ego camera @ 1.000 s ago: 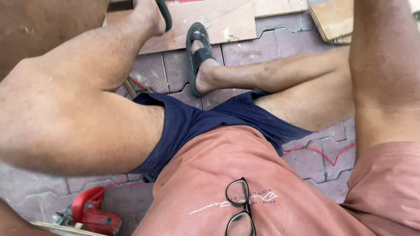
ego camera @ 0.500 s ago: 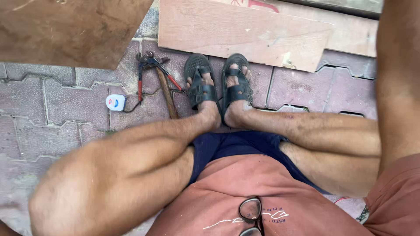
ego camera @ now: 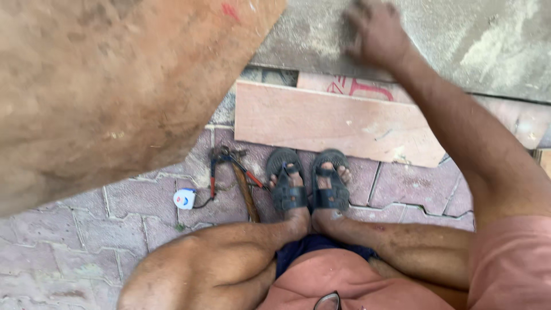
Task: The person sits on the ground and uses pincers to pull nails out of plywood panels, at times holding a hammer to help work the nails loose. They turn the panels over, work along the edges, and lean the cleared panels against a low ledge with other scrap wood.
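right hand [ego camera: 376, 31] is up at the far edge of the paving, resting on a grey, dusty slab [ego camera: 459, 40], fingers curled loosely down onto its surface; the blur means i cannot tell whether it grips anything or just presses there. the right arm runs back along the right edge of the view to a salmon sleeve. the left hand is not in view at all. filling the near-left and top-left is a big brown wooden board [ego camera: 115, 86], its face rough and blurred, a small red mark near its top edge, one corner reaching toward the slab. just below the slab, lying flat on the pavers [ego camera: 69, 252], is a pale pinkish plywood piece [ego camera: 333, 123] with red scribbles on the sheet behind it. both feet sit side by side in dark sandals [ego camera: 310, 183], toes almost touching the plywood's near edge. just left of the feet lies a hammer [ego camera: 248, 195] with a wooden handle, next to red-handled pliers [ego camera: 221, 166], and further left a small white tape measure [ego camera: 185, 198] on the paving. knees bent, dark blue shorts, eyeglasses [ego camera: 328, 301] hanging from the shirt at the bottom edge.
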